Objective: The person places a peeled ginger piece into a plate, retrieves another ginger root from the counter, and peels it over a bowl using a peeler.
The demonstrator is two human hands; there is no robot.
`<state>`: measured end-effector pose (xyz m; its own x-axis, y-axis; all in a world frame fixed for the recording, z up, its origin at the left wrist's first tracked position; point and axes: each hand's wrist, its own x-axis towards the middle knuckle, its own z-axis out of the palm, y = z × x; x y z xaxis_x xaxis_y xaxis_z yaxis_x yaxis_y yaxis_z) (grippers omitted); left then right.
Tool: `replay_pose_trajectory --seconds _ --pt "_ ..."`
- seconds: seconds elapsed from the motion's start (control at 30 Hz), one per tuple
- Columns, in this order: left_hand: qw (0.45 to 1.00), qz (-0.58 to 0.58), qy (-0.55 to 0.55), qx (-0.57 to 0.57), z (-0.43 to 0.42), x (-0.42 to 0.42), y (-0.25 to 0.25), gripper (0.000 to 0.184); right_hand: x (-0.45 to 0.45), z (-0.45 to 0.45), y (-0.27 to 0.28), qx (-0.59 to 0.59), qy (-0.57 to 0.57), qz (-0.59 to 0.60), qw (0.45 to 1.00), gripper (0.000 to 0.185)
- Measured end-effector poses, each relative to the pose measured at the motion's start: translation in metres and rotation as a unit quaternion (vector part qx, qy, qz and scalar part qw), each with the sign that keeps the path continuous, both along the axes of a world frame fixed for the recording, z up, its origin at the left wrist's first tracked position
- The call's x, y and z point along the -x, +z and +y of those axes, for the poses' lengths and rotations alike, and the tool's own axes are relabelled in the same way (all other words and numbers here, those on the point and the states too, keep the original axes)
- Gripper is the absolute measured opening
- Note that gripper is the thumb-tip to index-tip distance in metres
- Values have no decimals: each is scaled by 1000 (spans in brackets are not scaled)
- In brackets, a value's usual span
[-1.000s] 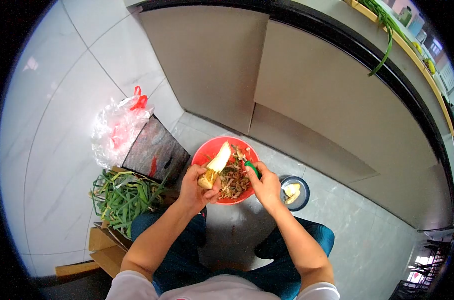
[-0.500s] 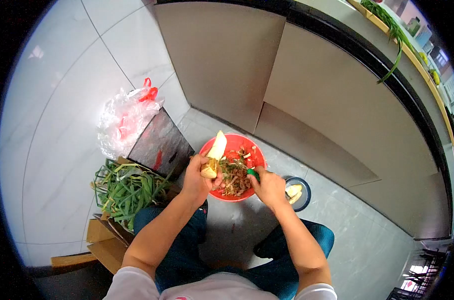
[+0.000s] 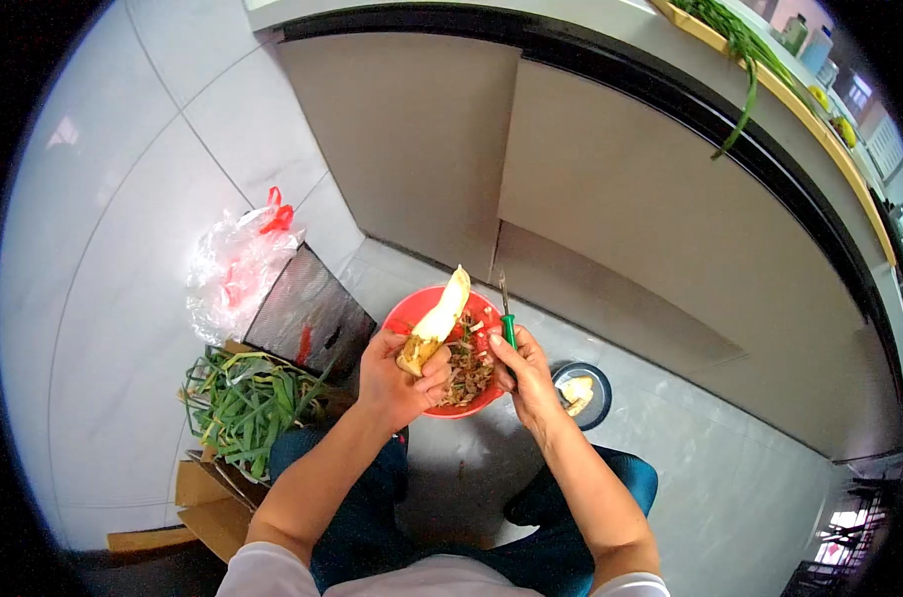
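Note:
My left hand (image 3: 400, 376) is closed around the lower end of a long, pale-yellow vegetable (image 3: 442, 320), partly peeled, with brown skin near the grip. Its exact kind is unclear. Its peeled tip points up and away from me. In my right hand (image 3: 527, 370) a green-handled peeler (image 3: 509, 330) stands upright, its thin metal end pointing away, apart from the vegetable. Below both hands, a red basin (image 3: 419, 301) on the floor holds brown peelings (image 3: 468, 373). Right of it, a dark round dish (image 3: 598, 410) holds pale peeled pieces (image 3: 577, 392).
At left stand a mesh bin (image 3: 307, 308) lined with a clear plastic bag (image 3: 235, 269) and a cardboard box (image 3: 213, 522) with green onions (image 3: 248, 398). Grey cabinets (image 3: 611, 199) rise ahead. More greens (image 3: 735, 40) hang over the counter edge at upper right.
My right hand has moved slightly right and toward me, lifting the peeler out from over the basin and turning its metal end upward. The vegetable stays in my left hand. The view has shifted slightly.

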<state>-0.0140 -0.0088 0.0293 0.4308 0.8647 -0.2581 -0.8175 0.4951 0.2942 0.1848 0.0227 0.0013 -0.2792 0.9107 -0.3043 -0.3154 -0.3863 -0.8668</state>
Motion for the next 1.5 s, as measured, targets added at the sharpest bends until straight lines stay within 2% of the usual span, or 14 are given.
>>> replay_pose_trajectory --seconds 0.23,0.43,0.5,0.77,0.87,0.97,1.0,1.03,1.07,1.13,1.2,1.3,1.43,1.5 --pt "991 -80 -110 0 -5 -18 -1 50 -5 14 1 56 9 252 966 20" --pt "984 -105 -139 25 -6 -21 7 52 -9 15 3 66 20 287 955 21" --pt "990 -48 -126 41 -6 -23 2 72 -10 15 3 65 21 280 958 21" --pt "980 148 -131 16 -5 -27 -3 66 -11 15 9 54 33 244 968 23" --pt "977 165 -131 22 -3 -26 -3 59 -12 15 1 60 5 192 980 26" --pt "979 159 -126 14 -3 -25 -2 51 -15 16 -8 8 7 76 997 27" --pt "982 145 -123 0 -3 -24 -2 47 -14 14 -11 -68 -50 -20 996 25" --pt "982 146 -120 1 -3 -23 -2 47 -12 12 -13 -143 -105 -116 977 25" --pt "979 171 -110 0 -2 -23 -2 47 -13 9 -14 -143 -101 -115 978 25" --pt "976 194 -96 -1 1 -20 -2 46 -17 3 -8 -285 -79 -356 886 25" --pt "974 219 -56 -28 3 -19 -1 43 -15 -12 3 -301 -42 -379 874 24" --pt "977 200 -65 -35 7 -10 -9 42 -11 -24 6 -438 -3 -417 797 23" --pt "983 173 -56 1 6 -8 -8 42 -12 -21 4 -467 -15 -409 784 22" --pt "978 104 -133 -121 7 -1 -17 42 -15 -16 7 -474 -9 -444 760 22"
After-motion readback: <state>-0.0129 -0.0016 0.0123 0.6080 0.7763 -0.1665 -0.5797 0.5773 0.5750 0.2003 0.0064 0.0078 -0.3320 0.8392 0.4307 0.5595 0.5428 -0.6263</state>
